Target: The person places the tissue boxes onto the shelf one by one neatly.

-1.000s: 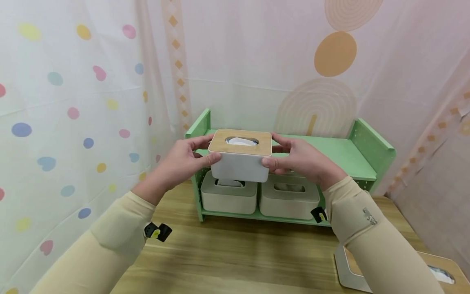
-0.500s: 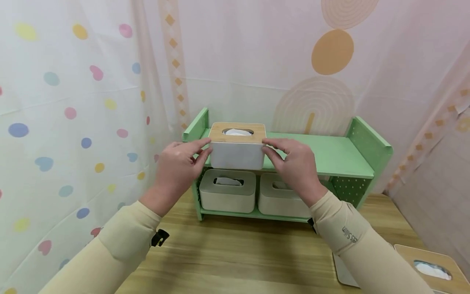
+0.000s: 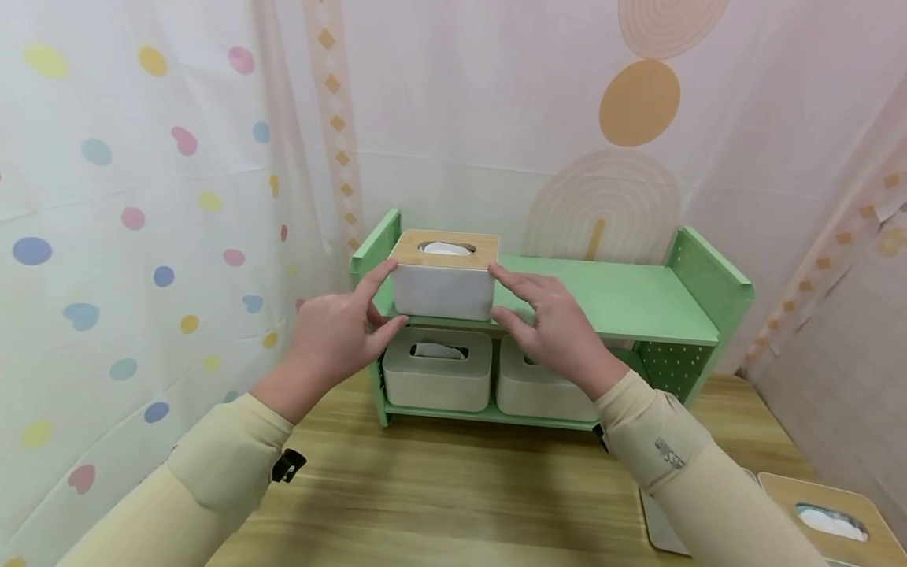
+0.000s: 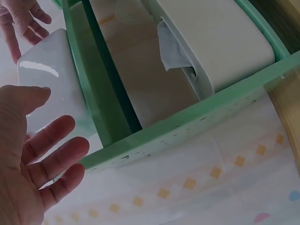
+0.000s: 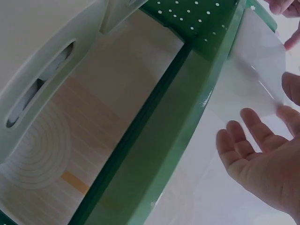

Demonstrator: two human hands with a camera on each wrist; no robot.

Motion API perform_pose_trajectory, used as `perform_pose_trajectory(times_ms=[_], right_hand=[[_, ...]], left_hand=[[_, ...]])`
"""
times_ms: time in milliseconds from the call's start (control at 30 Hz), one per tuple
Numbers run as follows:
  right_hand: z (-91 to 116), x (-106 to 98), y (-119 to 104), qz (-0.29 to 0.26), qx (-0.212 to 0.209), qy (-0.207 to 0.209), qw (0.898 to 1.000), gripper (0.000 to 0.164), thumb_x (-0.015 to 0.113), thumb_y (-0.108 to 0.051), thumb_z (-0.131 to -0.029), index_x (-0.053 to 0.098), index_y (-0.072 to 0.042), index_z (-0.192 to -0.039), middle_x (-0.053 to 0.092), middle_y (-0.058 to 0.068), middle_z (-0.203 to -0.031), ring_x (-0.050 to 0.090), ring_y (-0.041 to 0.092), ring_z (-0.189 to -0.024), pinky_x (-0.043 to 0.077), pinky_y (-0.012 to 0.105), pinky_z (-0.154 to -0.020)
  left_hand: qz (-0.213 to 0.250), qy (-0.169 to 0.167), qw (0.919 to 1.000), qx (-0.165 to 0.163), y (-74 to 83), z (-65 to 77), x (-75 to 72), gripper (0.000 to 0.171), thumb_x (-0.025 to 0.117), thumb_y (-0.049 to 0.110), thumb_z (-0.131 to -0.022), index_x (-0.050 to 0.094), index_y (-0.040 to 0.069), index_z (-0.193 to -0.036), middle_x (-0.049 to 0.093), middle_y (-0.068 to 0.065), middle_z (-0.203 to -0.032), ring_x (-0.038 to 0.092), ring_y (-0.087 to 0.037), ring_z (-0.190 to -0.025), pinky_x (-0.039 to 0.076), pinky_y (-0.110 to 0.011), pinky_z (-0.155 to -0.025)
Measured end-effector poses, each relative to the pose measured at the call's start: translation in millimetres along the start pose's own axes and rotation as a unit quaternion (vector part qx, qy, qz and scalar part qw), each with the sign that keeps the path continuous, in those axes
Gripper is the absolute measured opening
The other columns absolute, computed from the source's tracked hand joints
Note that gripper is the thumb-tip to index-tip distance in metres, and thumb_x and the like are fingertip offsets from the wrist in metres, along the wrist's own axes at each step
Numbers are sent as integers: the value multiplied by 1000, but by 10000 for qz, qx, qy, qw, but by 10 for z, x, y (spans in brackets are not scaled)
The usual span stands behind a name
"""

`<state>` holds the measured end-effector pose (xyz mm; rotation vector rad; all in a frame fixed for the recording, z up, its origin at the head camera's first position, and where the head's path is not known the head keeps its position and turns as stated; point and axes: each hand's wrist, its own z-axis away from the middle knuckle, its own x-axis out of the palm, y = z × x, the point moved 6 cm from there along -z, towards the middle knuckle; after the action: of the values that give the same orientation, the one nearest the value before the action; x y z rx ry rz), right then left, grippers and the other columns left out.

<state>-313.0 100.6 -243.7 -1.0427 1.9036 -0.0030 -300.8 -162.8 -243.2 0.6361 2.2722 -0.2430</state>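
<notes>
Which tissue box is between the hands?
The wood-topped box on top of the green shelf; pale-lidded boxes sit below, another wood-topped box on the table.

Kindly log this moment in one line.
tissue box: top shelf, left end | left hand: box's left side | right hand: box's right side

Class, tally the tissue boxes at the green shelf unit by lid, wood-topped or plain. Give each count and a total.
Wood-topped box, upper level: 1
Plain left box and plain right box, lower level: 2
Total: 3
</notes>
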Motion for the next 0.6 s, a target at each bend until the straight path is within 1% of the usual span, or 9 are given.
perform_pose_trajectory(times_ms=[67, 167, 267, 400, 600], right_hand=[[-29, 31, -17, -31, 89, -196, 9998, 66, 74, -27, -103, 47, -23, -163, 58, 9, -160, 50, 38, -149, 42, 58, -122], [-75, 79, -32, -27, 202, -450, 9988, 70, 74, -31, -103, 42, -26, -166, 53, 9, -164, 45, 38, -153, 41, 59, -123], [-115, 126, -58, -14, 236, -620, 9978, 74, 74, -34, -103, 38, -27, -168, 51, 10, -165, 43, 37, -155, 41, 59, -123], [-148, 171, -92, -49, 221, -693, 9973, 77, 76, -35, -102, 38, -26, -168, 51, 11, -164, 44, 36, -154, 42, 56, -123], [-168, 183, -106, 51, 208, -708, 9973, 80, 77, -34, -100, 37, -26, -168, 52, 13, -163, 45, 37, -153, 41, 56, -124]], left_hand=[[47, -116, 9998, -185, -41, -7, 10, 72, 83, 32, -94, 52, 12, -156, 80, 1, -76, 56, -22, -45, 33, -31, -43], [92, -203, 9990, -395, -98, -26, 13, 75, 83, 37, -94, 50, 12, -156, 79, 0, -75, 54, -20, -44, 33, -30, -43], [112, -386, 9977, -554, -146, -39, 27, 80, 83, 39, -94, 46, 9, -158, 79, -1, -76, 55, -19, -46, 36, -30, -43], [90, -653, 9950, -753, -196, -40, 58, 87, 82, 43, -94, 41, 6, -161, 79, -3, -77, 60, -19, -50, 39, -31, -44], [142, -764, 9929, -904, -238, -45, 77, 90, 82, 46, -94, 38, 6, -163, 76, -4, -77, 60, -18, -52, 42, -31, -48]])
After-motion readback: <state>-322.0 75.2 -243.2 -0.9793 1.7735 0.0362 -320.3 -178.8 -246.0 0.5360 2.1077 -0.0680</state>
